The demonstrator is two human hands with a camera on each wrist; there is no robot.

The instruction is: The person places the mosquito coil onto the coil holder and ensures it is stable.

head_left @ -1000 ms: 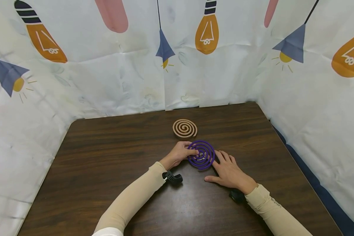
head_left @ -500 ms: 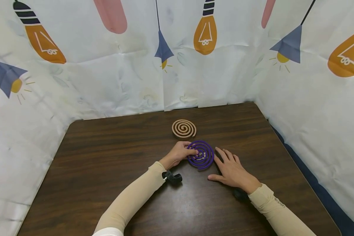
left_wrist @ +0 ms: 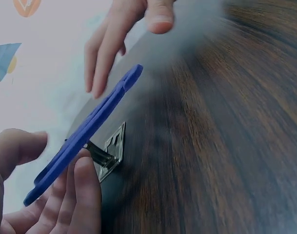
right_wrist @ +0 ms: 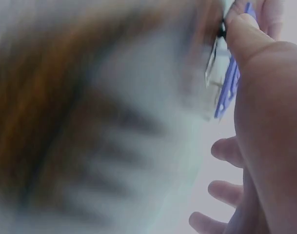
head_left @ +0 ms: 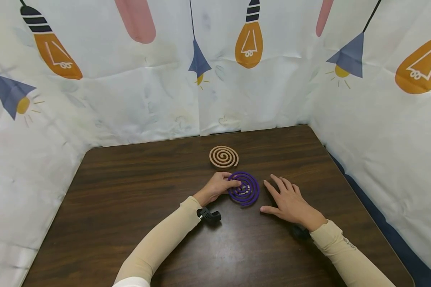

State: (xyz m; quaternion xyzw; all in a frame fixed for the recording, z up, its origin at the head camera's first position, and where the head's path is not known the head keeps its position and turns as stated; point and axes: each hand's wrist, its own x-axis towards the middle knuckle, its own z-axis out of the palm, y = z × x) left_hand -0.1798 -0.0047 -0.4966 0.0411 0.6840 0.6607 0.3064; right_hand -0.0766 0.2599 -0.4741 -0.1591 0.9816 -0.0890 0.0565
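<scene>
A purple mosquito coil lies mid-table with a small metal coil stand under its centre. My left hand holds the coil from the left, thumb over the top and fingers beneath it. In the left wrist view the coil shows edge-on, tilted, the stand's plate close to the tabletop. To the right of the coil and apart from it is my right hand, fingers spread and straight, holding nothing. The right wrist view is mostly blurred; part of the purple coil shows past the thumb.
A brown mosquito coil lies flat on the table just behind the purple one. The dark wood table reaches back to a white curtain printed with lamps and bulbs.
My right hand has drawn away from the purple coil's right edge, moving right with its fingers spreading. The left hand and both coils have stayed about where they were.
</scene>
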